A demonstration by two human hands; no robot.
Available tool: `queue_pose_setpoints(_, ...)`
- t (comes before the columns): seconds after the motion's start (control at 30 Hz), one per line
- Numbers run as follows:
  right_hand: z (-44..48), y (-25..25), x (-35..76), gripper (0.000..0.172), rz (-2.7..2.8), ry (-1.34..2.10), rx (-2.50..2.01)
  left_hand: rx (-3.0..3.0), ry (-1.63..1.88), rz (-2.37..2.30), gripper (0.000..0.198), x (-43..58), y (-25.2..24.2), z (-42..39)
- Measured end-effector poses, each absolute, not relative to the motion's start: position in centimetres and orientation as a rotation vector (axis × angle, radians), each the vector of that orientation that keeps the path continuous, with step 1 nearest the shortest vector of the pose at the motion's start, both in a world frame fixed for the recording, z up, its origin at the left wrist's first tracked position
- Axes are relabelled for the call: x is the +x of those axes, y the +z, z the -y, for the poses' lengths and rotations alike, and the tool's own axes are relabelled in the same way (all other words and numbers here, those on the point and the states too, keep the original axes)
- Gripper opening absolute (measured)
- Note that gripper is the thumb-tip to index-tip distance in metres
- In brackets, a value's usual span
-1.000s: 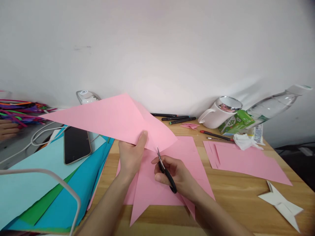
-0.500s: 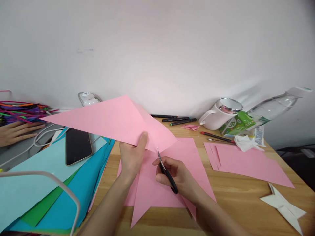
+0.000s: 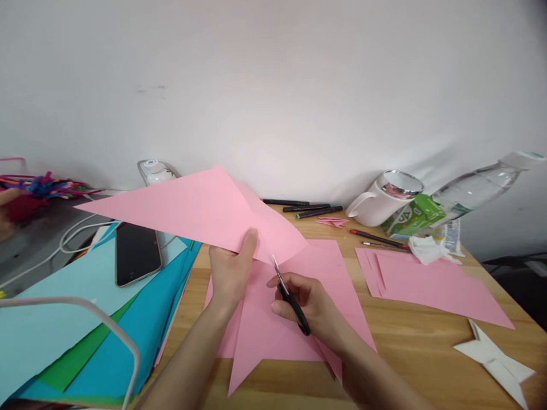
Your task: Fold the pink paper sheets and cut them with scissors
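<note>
A large pink sheet of paper [image 3: 179, 205], folded to a long point at the left, is pinched in my left hand [image 3: 233, 270], the thumb on top and the other fingers hidden beneath. My right hand [image 3: 310, 302] grips black-handled scissors [image 3: 294, 306], whose blades look closed and point up at the lower edge of the folded paper. Whether the tip touches that edge I cannot tell. Below both hands lie more pink sheets [image 3: 342, 285] on the wooden table [image 3: 405, 353], one piece with a pointed corner toward me.
Coloured paper [image 3: 145, 341] and a phone [image 3: 137, 253] lie left, near a white cable [image 3: 106, 322]. A co-worker's hand [image 3: 6, 210] is at far left. Behind are markers [image 3: 318, 212]; to the right, a mug [image 3: 376, 202], a bottle [image 3: 478, 191], pink paper [image 3: 436, 290] and a folded white paper piece [image 3: 496, 359].
My hands, the folded paper and the scissors have hardly moved. At far left, the co-worker's hand has drawn back to the frame's edge, and the colourful bundle there has shifted.
</note>
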State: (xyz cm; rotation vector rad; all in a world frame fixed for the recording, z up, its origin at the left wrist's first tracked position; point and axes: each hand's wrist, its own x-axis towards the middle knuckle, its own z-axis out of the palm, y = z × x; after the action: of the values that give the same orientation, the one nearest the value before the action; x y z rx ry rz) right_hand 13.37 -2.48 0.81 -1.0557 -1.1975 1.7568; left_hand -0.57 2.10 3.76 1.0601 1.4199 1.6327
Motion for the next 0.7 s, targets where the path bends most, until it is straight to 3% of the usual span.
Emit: queue_pose_setpoints(0.7,2.51,0.20,13.30,0.031,1.205,1.719,-1.084,1.049,1.635,-1.397,0.018,-0.57,3.65,-2.11)
